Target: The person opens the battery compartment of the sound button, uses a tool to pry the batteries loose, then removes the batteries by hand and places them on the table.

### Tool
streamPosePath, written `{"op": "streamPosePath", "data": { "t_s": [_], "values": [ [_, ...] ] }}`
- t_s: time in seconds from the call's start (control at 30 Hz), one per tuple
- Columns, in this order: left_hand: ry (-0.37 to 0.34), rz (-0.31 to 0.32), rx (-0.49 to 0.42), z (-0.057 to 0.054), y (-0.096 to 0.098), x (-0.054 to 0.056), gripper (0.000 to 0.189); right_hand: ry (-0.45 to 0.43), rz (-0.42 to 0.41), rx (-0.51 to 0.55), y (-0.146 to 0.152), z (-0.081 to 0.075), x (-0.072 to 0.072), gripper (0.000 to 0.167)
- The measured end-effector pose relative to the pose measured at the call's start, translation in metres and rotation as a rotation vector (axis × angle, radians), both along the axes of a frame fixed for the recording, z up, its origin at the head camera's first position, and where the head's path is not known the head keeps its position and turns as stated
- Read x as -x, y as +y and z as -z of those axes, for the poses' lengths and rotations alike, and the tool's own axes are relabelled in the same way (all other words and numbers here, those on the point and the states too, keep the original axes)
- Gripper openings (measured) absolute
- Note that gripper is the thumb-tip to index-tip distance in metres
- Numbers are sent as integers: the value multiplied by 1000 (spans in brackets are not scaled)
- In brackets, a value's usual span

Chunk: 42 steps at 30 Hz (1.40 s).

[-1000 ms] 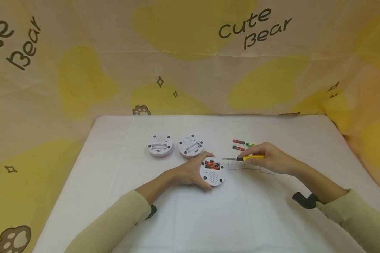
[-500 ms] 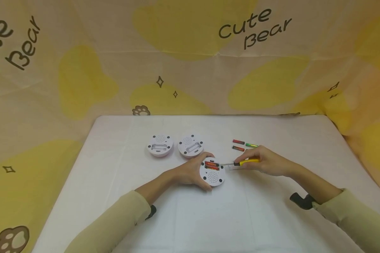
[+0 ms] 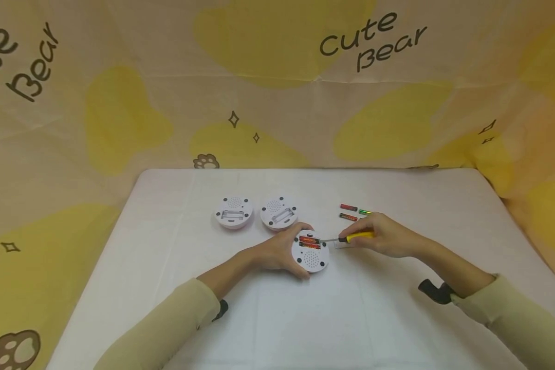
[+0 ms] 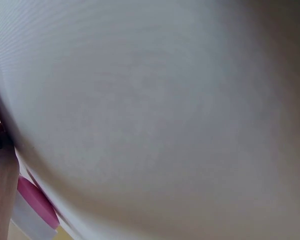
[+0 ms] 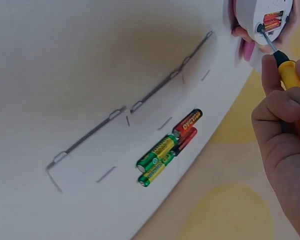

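My left hand (image 3: 277, 252) grips a round white device (image 3: 311, 260) by its left side, thumb below and fingers above. Its underside faces up, with black feet, a speaker grille and two red batteries (image 3: 309, 242) in an uncovered compartment. In my right hand (image 3: 388, 236) is a screwdriver (image 3: 361, 235), pinched by its yellow and black handle. Its metal shaft points left, the tip right at the compartment's right end. The right wrist view also shows this tip beside the batteries. In the left wrist view, mostly white surface shows, with a pink rim (image 4: 39, 200) low at left.
Two similar round devices, a left one (image 3: 234, 218) and a right one (image 3: 277, 218), lie upside down behind, compartments bare. Loose red batteries (image 5: 188, 121) and green batteries (image 5: 157, 152) lie at the right. Thin white pieces with tabs (image 5: 90, 142) lie in front of them on the white table (image 3: 305, 329).
My right hand has moved left and a little down with the screwdriver. Its tip has gone from right of the device to the battery compartment's end. My left hand and the device stay put.
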<state>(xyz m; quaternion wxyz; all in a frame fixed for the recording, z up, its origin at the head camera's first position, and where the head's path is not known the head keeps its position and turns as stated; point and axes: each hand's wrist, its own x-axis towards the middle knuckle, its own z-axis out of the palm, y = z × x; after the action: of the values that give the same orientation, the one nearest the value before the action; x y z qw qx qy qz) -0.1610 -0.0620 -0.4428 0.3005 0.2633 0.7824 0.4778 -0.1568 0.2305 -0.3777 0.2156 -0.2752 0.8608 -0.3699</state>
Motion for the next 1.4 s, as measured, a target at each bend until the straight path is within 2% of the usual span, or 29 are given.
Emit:
{"op": "streamPosePath", "data": {
  "t_s": [0.23, 0.9, 1.4],
  "values": [
    [20, 3, 2, 1, 0, 1, 100, -24, 3, 29, 4, 8, 4, 23],
    [5, 8, 5, 4, -1, 3, 99, -122, 51, 106, 14, 30, 10, 23],
    [1, 12, -14, 4, -1, 3, 101, -156, 76, 131, 19, 35, 10, 22]
  ]
}}
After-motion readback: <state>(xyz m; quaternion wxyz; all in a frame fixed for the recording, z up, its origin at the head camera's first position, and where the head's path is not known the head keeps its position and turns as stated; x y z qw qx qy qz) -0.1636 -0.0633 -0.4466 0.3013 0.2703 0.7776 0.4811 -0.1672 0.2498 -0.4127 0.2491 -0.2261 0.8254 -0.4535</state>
